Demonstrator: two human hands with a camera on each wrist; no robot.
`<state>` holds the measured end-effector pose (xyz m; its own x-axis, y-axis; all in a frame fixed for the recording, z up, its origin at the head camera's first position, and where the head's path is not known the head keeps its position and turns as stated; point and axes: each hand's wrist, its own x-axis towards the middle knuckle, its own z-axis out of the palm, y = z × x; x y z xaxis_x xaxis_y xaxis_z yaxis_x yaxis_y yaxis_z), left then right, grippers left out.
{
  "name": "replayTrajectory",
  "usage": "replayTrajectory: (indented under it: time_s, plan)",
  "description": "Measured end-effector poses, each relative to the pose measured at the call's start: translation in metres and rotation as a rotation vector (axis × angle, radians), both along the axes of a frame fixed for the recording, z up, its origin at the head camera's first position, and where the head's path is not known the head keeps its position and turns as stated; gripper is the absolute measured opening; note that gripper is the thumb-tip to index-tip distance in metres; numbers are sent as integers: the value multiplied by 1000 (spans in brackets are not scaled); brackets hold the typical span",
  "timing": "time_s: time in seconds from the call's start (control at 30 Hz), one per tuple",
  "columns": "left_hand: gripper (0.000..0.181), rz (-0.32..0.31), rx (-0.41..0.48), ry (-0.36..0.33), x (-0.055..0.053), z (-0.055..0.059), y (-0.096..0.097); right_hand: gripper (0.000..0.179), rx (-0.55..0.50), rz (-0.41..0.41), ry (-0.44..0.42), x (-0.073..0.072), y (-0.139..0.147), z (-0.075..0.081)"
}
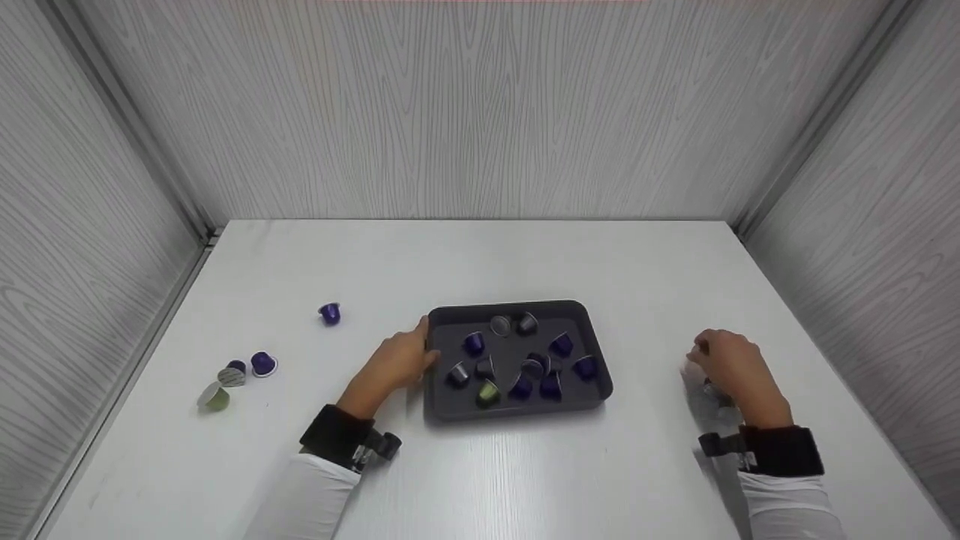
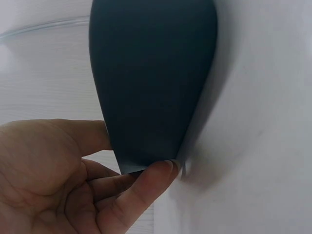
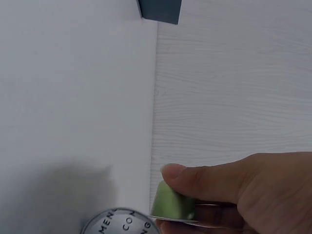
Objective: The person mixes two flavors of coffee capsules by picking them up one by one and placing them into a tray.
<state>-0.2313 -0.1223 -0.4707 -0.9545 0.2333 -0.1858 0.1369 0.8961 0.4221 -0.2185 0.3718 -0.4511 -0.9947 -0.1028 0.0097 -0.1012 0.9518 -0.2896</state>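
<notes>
The right hand (image 1: 731, 367) pinches a green capsule (image 3: 170, 204) at the tray's (image 1: 517, 409) three o'clock; the left hand (image 1: 397, 361) grips the tray's nine o'clock edge on the worktop (image 1: 480, 255).

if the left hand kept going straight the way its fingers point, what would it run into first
Nothing new: the left hand already holds the left rim of the dark tray. Pushed on, it would probably shove the tray and its capsules toward the right, though depth is hard to judge.

L hand (image 1: 396, 363) fingers curled w/ thumb out, R hand (image 1: 731, 367) fingers pinched shut, both forearms forward.
</notes>
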Motion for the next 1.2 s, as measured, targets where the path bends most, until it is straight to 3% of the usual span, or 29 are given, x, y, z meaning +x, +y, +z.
replayTrajectory:
  time_s: [0.17,0.43,0.9,1.2]
  plan:
    - [72,1,9,4,0,0,0,30,-29,23,73,3,-17,5]
    - [71,-4,25,-3,-1,-1,-1,31,-53,47,102,1,-42,8]
    - [69,-20,36,51,0,-1,-2,24,7,184,199,-10,-84,8]
    - [69,-9,42,33,0,-1,-2,20,14,260,209,-13,-117,18]
